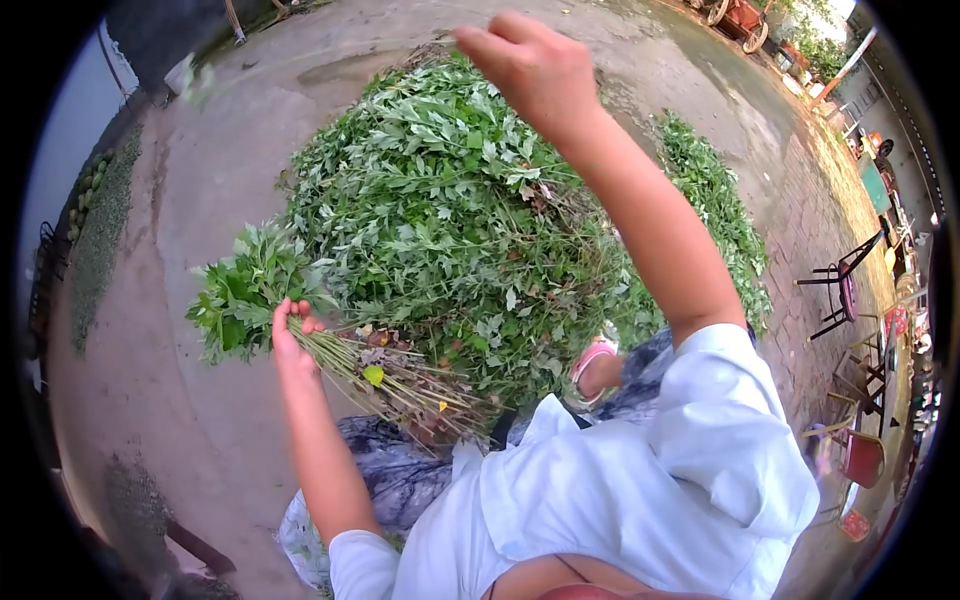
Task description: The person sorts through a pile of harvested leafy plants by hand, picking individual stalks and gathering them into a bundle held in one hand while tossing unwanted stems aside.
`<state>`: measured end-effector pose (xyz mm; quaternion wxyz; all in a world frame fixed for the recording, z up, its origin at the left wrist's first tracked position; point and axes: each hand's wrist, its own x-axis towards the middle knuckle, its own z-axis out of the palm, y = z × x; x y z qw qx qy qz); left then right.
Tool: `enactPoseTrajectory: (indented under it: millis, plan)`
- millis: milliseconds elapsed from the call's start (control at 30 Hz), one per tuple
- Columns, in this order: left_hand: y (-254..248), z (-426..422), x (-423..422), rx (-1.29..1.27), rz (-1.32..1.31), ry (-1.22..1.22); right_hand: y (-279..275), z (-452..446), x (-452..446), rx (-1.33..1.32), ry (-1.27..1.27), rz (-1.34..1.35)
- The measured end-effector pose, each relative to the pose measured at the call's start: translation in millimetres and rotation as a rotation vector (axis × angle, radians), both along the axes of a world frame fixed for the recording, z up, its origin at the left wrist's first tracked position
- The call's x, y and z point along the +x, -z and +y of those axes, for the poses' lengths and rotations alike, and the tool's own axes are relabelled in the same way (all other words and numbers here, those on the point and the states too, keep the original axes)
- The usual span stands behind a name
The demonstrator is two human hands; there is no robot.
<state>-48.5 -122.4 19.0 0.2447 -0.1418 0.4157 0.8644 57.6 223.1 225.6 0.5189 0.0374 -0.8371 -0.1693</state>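
Note:
My left hand [293, 335] is closed around a bunch of leafy green stalks [250, 290]. Their leaves spread out to the left, and the cut stems [390, 375] run back toward my lap. High above the far side of the pile is my right hand [530, 75], its fingers closed. A faint, blurred stalk seems to stretch left from it to a smeared leafy tip [200, 85]. In front of me lies a large heap of cut leafy plants [430, 200], with brown dry leaves and bare stems among the green.
More cut greenery [705, 180] lies right of the heap. My shoe [597, 362] rests at its near edge. Chairs [848, 282] stand at the right, and a cart [742, 22] is at the far right. A white bucket-like container [180, 75] sits at the far left.

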Motion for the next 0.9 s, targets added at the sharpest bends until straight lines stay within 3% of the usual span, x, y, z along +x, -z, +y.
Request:
enactPoseTrajectory:
  millis: [133,167,233,333,367,500,567,600,700,833,900]
  plan:
    - [12,-5,-4,-0.003,-0.013,-0.011,21,-227,-29,-0.169,-0.785,0.004]
    - [17,-7,-6,0.037,-0.035,0.017,24,-270,-7,-0.141,-0.868,-0.127]
    - [20,-7,-8,0.065,-0.045,0.018,54,-366,25,-0.302,-1.292,-0.108]
    - [13,-6,-5,0.035,-0.071,-0.019,105,-443,66,-0.304,-1.995,-0.711]
    - [9,-5,-3,0.049,-0.06,-0.023,108,-426,66,-0.317,-1.994,-0.714]
    - [-5,-7,1,-0.004,-0.081,-0.051,122,-270,16,-0.677,-1.125,-0.582]
    - [-4,-10,1,0.012,-0.056,-0.058,143,-179,-13,-1.077,-0.767,-0.523]
    - [-3,-12,0,0.021,-0.025,-0.067,168,-133,-20,-1.079,-0.499,-0.516]
    - [-8,-7,0,0.007,-0.027,-0.064,254,-25,-6,-0.946,0.239,-0.835]
    - [-18,3,-1,-0.004,0.015,0.005,309,4,30,-0.835,0.455,-1.067]
    - [-21,8,1,0.003,0.0,-0.009,327,4,38,-0.726,0.387,-0.806]
